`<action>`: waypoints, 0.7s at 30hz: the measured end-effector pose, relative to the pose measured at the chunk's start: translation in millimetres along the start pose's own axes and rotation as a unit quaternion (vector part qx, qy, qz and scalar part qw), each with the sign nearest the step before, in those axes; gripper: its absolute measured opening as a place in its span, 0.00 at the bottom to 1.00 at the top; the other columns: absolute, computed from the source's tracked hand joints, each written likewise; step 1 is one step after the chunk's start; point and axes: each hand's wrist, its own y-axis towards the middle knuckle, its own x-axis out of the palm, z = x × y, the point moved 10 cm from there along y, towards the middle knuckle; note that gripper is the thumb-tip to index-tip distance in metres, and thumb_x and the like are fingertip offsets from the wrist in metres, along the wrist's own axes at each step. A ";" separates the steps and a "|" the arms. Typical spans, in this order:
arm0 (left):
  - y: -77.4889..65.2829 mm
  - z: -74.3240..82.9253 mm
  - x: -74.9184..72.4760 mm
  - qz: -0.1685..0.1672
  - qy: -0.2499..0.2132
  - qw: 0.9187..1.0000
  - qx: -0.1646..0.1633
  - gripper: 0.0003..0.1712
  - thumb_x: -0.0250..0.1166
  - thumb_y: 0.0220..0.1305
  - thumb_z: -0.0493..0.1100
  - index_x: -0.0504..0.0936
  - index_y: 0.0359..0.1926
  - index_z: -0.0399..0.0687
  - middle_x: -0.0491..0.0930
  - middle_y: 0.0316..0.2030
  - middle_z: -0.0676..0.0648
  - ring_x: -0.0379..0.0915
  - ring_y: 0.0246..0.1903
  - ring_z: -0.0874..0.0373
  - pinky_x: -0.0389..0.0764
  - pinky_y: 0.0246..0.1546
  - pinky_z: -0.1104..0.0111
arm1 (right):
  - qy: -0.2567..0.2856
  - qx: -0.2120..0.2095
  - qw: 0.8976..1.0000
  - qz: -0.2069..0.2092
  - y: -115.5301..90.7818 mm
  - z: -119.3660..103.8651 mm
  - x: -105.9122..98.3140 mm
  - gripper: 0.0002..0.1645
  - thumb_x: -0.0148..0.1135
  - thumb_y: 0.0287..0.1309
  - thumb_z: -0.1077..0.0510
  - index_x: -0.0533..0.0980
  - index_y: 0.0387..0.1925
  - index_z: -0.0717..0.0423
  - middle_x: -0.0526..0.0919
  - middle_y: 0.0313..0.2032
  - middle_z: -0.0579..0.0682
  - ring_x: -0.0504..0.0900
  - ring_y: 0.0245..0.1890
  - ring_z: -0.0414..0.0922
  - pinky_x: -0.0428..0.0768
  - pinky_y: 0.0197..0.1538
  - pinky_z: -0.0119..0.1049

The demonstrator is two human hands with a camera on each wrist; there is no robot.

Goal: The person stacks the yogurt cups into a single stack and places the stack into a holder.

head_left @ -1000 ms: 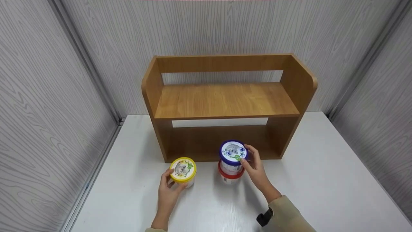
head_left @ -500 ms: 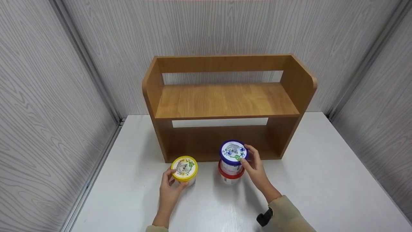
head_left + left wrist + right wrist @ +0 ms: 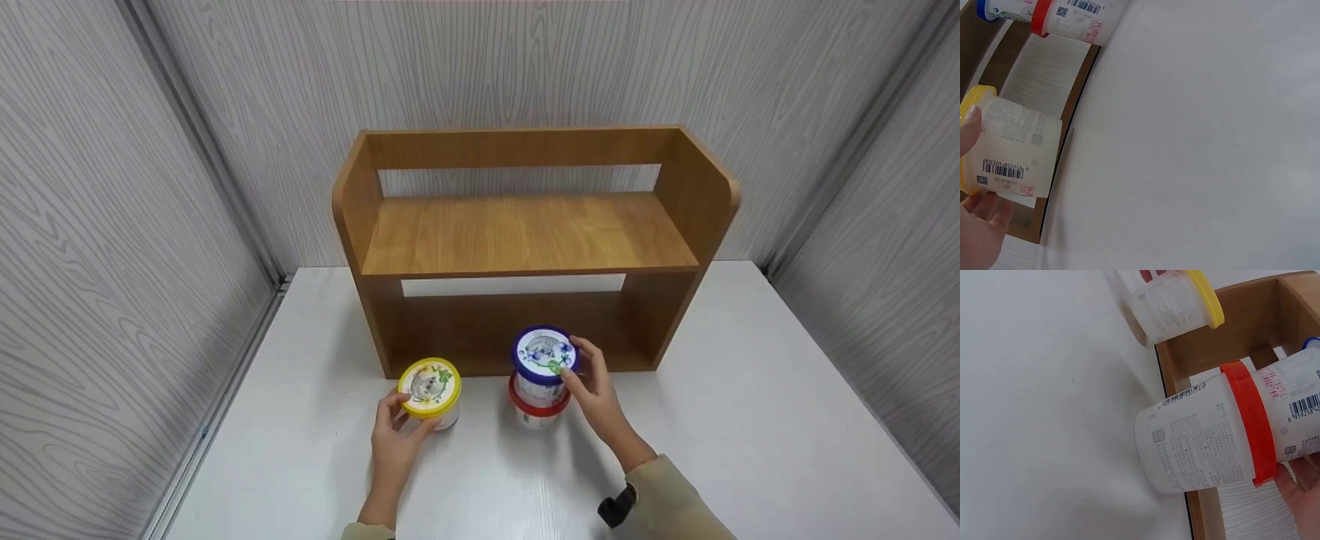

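My left hand (image 3: pixel 395 448) grips a white paper tub with a yellow lid (image 3: pixel 430 387), thumb and fingers on opposite sides just under the rim. In the left wrist view the barcode side of this yellow-lidded tub (image 3: pixel 1019 143) faces the camera. To the right, a tub with a blue lid (image 3: pixel 545 355) stands on top of a tub with a red lid (image 3: pixel 538 409). My right hand (image 3: pixel 600 394) holds the blue-lidded tub at its right side, thumb near the lid's front edge. The right wrist view shows the red-lidded tub (image 3: pixel 1196 439) directly below it.
A two-tier wooden shelf (image 3: pixel 525 232) stands right behind the tubs, its lower board's front edge close to them. All of it rests on a white table (image 3: pixel 750 435). Grey wood-patterned panels (image 3: pixel 517 60) enclose the back and both sides.
The yellow-lidded tub has shifted slightly toward the shelf and to the right along with my left hand. My right hand and the stacked tubs have stayed put.
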 end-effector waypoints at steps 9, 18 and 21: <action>1.2 13.8 -1.7 0.014 -0.001 0.999 0.031 0.34 0.75 0.46 0.46 0.66 0.52 0.47 0.67 0.56 0.47 0.64 0.57 0.53 0.69 0.56 0.68 | -0.003 -0.002 1.000 0.000 -0.4 -1.2 -0.2 0.33 0.53 0.63 0.64 0.52 0.66 0.63 0.60 0.63 0.61 0.63 0.61 0.55 0.64 0.62 0.52; 3.7 51.1 -2.3 0.007 -0.046 0.998 0.050 0.34 0.74 0.46 0.39 0.67 0.52 0.43 0.68 0.57 0.46 0.64 0.58 0.54 0.68 0.58 0.62 | -0.003 -0.006 1.000 0.003 -0.2 -2.7 -0.9 0.32 0.52 0.64 0.65 0.53 0.66 0.63 0.60 0.63 0.61 0.64 0.60 0.54 0.64 0.62 0.51; 4.8 62.4 0.2 -0.001 -0.048 0.997 0.053 0.34 0.74 0.47 0.38 0.66 0.53 0.43 0.66 0.59 0.46 0.63 0.59 0.54 0.67 0.59 0.62 | -0.003 -0.007 1.000 0.004 -0.3 -2.4 -0.8 0.32 0.52 0.64 0.65 0.53 0.65 0.64 0.60 0.63 0.61 0.64 0.60 0.55 0.64 0.62 0.51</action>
